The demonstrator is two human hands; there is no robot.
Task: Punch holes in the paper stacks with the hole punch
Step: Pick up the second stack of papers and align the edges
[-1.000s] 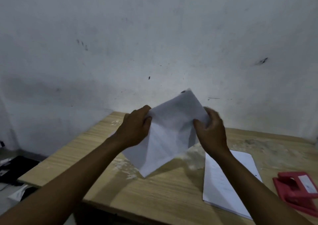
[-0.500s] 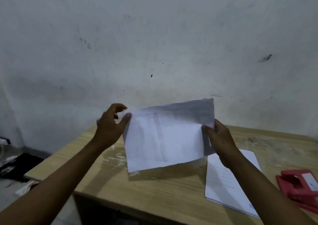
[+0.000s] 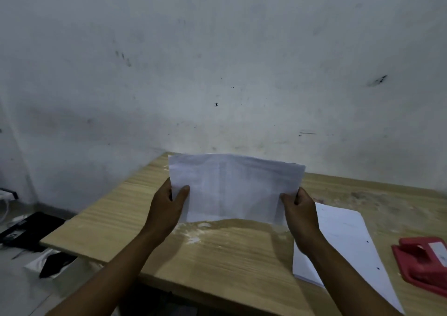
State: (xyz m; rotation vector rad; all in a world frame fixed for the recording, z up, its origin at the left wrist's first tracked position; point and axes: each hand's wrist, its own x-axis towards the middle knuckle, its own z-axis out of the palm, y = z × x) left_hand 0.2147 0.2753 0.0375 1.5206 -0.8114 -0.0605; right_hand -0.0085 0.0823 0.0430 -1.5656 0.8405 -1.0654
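So — squaring a paper stack (image 3: pixel 235 190) upright on the table (image 3: pixel 217 255).
Left hand (image 3: pixel 167 209) and right hand (image 3: pixel 301 215) pinch its sides; I'd say next it goes to the hole punch (image 3: pixel 425 262) — edges flush.

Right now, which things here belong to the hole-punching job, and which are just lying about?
For the job:
- white paper stack held upright by left hand and right hand
- flat white paper stack on the wooden table
- red hole punch

Lying about:
- black flat object on the floor
- dark scrap on pale sheet
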